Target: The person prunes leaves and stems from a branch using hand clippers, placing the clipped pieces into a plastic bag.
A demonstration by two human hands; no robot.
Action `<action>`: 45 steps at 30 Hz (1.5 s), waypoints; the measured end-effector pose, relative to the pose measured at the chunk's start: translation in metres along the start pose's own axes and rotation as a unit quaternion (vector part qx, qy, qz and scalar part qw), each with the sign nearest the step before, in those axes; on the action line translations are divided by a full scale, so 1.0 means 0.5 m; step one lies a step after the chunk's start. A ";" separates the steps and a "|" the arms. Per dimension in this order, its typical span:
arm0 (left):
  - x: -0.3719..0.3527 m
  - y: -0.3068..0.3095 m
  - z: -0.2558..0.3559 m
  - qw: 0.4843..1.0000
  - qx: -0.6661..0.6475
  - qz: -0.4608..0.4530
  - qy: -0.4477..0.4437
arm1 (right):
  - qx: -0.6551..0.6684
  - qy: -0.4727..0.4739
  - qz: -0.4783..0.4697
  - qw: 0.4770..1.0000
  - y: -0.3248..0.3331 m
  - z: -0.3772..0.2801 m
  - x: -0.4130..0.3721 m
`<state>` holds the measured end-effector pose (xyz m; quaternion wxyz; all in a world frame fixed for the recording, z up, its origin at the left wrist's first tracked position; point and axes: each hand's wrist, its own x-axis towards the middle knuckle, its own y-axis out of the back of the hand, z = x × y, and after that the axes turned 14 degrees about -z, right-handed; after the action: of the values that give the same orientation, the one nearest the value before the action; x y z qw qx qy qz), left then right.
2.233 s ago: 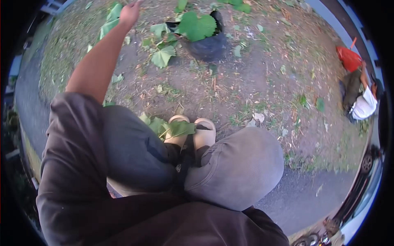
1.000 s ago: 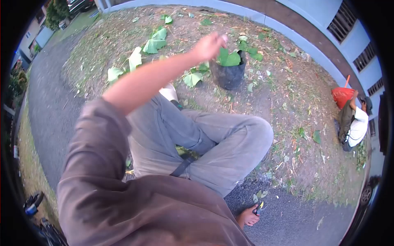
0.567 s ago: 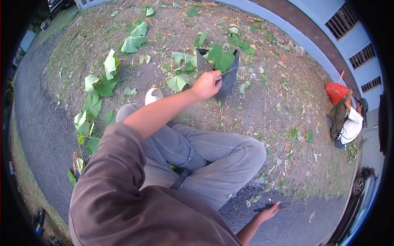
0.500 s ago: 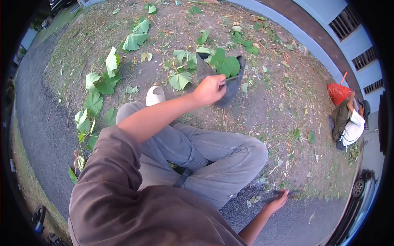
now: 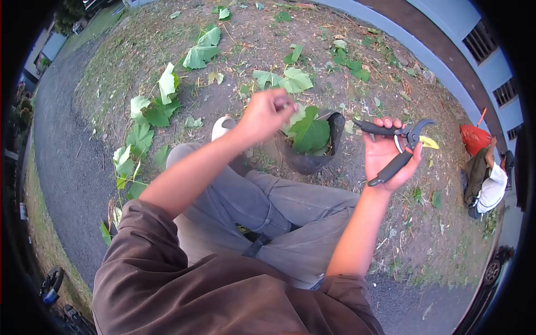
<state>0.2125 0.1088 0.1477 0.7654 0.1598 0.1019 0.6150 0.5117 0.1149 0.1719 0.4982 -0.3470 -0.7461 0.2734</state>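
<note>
In the head view my right hand is turned palm up with a pair of pruning shears across it, the dark handles spread and the blades pointing away to the right. My left hand hovers left of a dark bag, fingers curled together; whether something thin is between them I cannot make out. Large green leaves fill the bag's mouth, which stands on the ground just beyond my bent legs. Behind it lie more broad leaves.
A trailing vine with big leaves runs along the ground at left. A pale clog shows by my leg. At far right a person in a white shirt crouches beside a red bag. A parked car is at lower right.
My left hand has let go of the bag's rim and moved left; the bag now rests on the ground. My right hand has swung up and forward from low at the side with the pruning shears.
</note>
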 end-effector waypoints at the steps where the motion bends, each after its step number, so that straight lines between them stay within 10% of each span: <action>1: 0.046 0.031 -0.023 0.997 -0.066 0.020 0.014 | 0.025 0.013 -0.043 0.999 0.015 0.016 0.002; 5: 0.143 0.090 -0.081 0.979 0.197 0.030 -0.033 | 0.036 -0.009 0.005 0.999 0.072 0.034 -0.043; 11: 0.187 0.040 -0.204 0.904 0.374 -0.197 0.061 | 0.020 -0.248 0.150 0.957 0.111 0.046 -0.044; 16: 0.223 0.008 -0.249 0.980 0.195 0.045 -0.003 | -0.015 -0.322 0.222 0.920 0.134 0.092 -0.033; 23: 0.244 0.028 -0.247 0.990 0.122 0.045 0.049 | -0.111 -0.319 0.237 0.911 0.121 0.122 0.009; 31: 0.229 0.033 -0.254 0.982 0.182 -0.053 -0.018 | -0.175 -0.571 0.090 0.797 0.081 0.190 0.017; 38: 0.186 0.030 -0.115 0.976 0.006 -0.085 -0.203 | -0.185 -0.456 0.141 0.859 0.028 0.111 -0.035; 45: 0.149 -0.121 -0.187 0.975 0.120 -0.147 -0.119 | -0.036 -0.325 0.101 0.940 0.055 0.065 -0.117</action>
<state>0.2511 0.1808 0.0413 0.8292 0.3062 0.1054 0.4556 0.5038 0.0836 0.1072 0.1859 -0.3306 -0.8378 0.3928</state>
